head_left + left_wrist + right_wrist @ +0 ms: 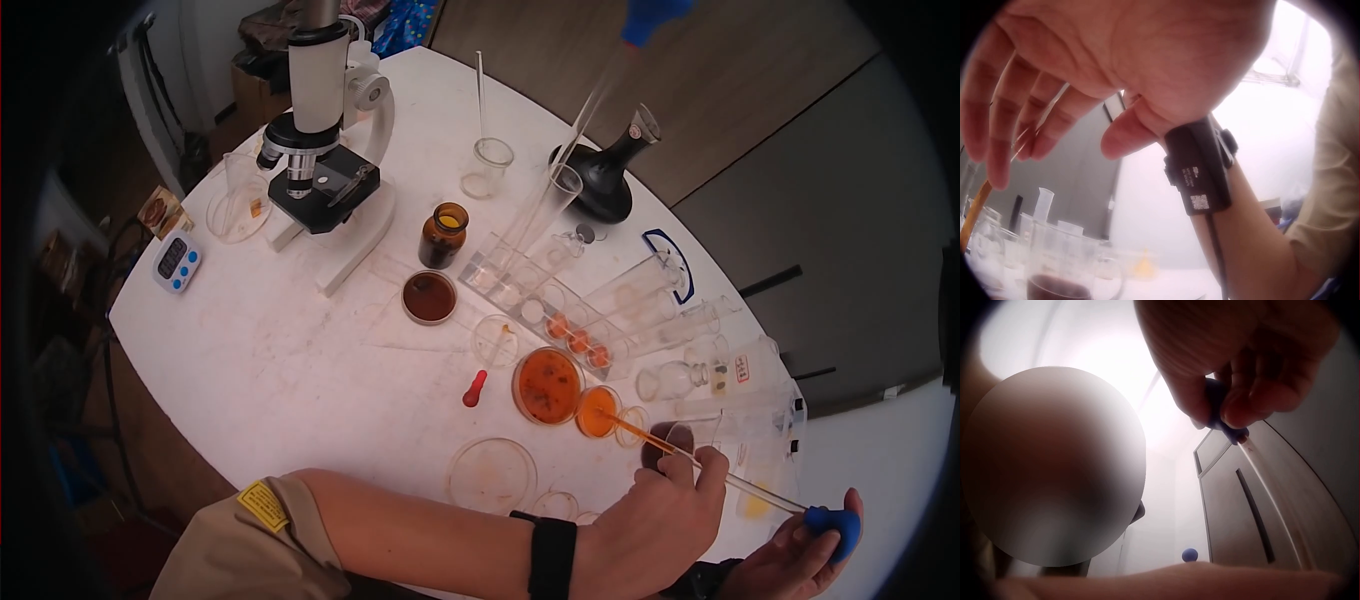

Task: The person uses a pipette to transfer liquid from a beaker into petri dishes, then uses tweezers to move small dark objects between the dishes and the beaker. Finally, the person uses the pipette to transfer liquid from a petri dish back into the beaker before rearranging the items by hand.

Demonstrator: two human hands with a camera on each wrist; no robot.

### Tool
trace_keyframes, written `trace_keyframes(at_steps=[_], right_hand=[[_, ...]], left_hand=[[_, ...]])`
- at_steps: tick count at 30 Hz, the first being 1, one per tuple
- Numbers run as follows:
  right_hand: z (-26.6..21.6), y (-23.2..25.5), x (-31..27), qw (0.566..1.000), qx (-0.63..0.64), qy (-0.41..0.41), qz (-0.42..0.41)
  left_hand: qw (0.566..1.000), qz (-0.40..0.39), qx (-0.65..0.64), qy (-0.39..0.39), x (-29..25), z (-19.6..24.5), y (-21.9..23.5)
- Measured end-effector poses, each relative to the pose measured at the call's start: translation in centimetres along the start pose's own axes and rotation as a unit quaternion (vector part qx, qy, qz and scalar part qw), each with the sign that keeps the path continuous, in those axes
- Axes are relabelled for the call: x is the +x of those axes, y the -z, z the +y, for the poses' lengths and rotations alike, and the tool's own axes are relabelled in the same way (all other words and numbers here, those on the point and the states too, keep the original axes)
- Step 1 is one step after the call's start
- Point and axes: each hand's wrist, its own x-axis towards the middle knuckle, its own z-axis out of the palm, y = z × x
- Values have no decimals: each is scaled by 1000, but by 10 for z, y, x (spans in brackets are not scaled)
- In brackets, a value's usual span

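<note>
My right hand (790,560) grips the blue rubber bulb (836,530) of a long glass pipette (765,492) between thumb and fingers. The pipette slants down to the left, orange-brown in its lower part, its tip over a small dish (597,436) of orange liquid. Partway along the tube is my left hand (650,520), its fingers crossing it in the head view. In the left wrist view those fingers (1007,125) reach down loosely beside the tube, the thumb apart. Close below stands a glass beaker (1063,247) of dark liquid.
A larger orange dish (549,388) and a red-bulbed dropper (475,388) lie nearby. Behind stand a clear tube rack (487,277), a brown bottle (441,245) and a tall cylinder (550,200) holding another blue-bulbed pipette. A microscope (330,170) occupies the far left; glassware lines the right edge.
</note>
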Motion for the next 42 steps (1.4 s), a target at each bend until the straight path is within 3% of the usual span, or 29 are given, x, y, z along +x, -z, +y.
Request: trace_keyframes(at_steps=[1, 5, 7, 17, 23, 25, 31, 42], right_hand=[[1, 7, -2, 996, -61, -65, 17], [-2, -5, 0, 996, -53, -67, 28], [-6, -20, 3, 997, 61, 38, -1], [-4, -11, 4, 999, 37, 30, -6], [-6, -11, 3, 1000, 27, 14, -7], [-5, -9, 3, 999, 31, 26, -21], [-4, -9, 4, 998, 39, 37, -30], [-4, -8, 3, 997, 43, 54, -38]], left_hand=[[1000, -2, -1, 2, 0, 0, 0], [1000, -9, -3, -4, 1, 0, 8], [1000, 11, -4, -21, 1, 0, 11], [998, 17, -62, 4, 12, -9, 20], [996, 84, -17, 13, 14, -14, 12], [1000, 9, -10, 2, 13, -16, 11], [996, 72, 49, -8, 9, -16, -15], [998, 50, 34, -4, 11, -16, -10]])
